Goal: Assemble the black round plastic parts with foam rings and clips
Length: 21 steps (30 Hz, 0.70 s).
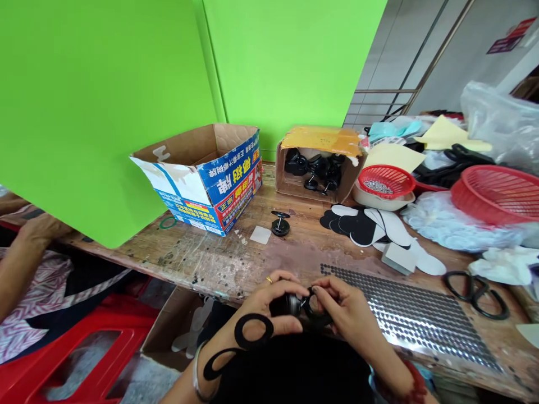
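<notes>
Close to my body at the table's front edge, my left hand [275, 300] is closed around a glossy black round part [291, 304] with a short metal stem. My right hand [343, 306] pinches the other side, its fingertips on a dark ring-shaped piece [312, 306]. The hands nearly meet, and my fingers partly hide both pieces. Two flat black rings [254, 331] lie over the back of my left hand and wrist. A similar black part, two discs joined by a metal stem [280, 225], stands on the table beyond my hands.
A blue printed carton [227, 193] and a small box [290, 188] of black parts stand at the back. Right are insole-shaped pads [357, 227], a dotted sheet [421, 314], scissors [478, 294] and red baskets [385, 180]. A green panel [105, 112] separates another person's arm [25, 252].
</notes>
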### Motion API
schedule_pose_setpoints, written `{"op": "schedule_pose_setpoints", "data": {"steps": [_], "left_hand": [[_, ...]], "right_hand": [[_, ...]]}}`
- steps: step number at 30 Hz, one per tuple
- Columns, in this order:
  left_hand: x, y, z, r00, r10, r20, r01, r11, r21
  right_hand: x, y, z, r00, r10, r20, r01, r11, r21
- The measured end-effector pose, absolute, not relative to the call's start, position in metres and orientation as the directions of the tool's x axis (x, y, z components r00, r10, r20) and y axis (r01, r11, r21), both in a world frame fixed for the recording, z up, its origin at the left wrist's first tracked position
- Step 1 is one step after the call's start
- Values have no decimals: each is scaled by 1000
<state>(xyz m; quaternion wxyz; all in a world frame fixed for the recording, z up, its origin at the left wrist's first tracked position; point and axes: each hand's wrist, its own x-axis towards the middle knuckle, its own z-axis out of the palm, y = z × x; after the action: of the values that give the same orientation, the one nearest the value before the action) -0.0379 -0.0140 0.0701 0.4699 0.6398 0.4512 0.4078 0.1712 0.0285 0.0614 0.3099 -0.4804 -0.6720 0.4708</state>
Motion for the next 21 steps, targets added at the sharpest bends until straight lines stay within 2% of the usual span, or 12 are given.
{"op": "schedule_pose_setpoints", "data": {"steps": [2, 3, 4, 6, 8, 10, 13, 15, 21], "left_hand": [[-39, -15, 72, 342, 940, 15, 141, -67, 988], [-38, -15, 71, 318, 946, -64, 128, 24, 991], [-36, -15, 70, 264, 953, -147, 92, 127, 988], [-31, -16, 69, 99, 958, -269, -79, 277, 958], [-26, -17, 68, -55, 947, -317, -281, 290, 915], [-23, -18, 68, -129, 931, -341, -414, 262, 872], [-24, -18, 68, -111, 912, -395, -514, 287, 808], [-25, -17, 68, -87, 905, -416, -563, 300, 771], [-26, -8, 71, 22, 786, -618, -719, 442, 536]], "right_hand": [[180, 42, 59, -385, 902, -197, 333, -64, -941], [185, 50, 55, -371, 905, -209, 344, -75, -936], [190, 60, 50, -330, 930, -164, 381, -27, -924], [201, 78, 38, -232, 971, 58, 530, 176, -830], [208, 92, 26, -240, 936, 256, 686, 350, -638], [210, 99, 17, -325, 897, 300, 764, 436, -475], [205, 101, 9, -423, 867, 264, 806, 493, -328], [201, 101, 6, -449, 854, 263, 815, 512, -271], [193, 108, -1, -448, 846, 289, 817, 519, -253]]}}
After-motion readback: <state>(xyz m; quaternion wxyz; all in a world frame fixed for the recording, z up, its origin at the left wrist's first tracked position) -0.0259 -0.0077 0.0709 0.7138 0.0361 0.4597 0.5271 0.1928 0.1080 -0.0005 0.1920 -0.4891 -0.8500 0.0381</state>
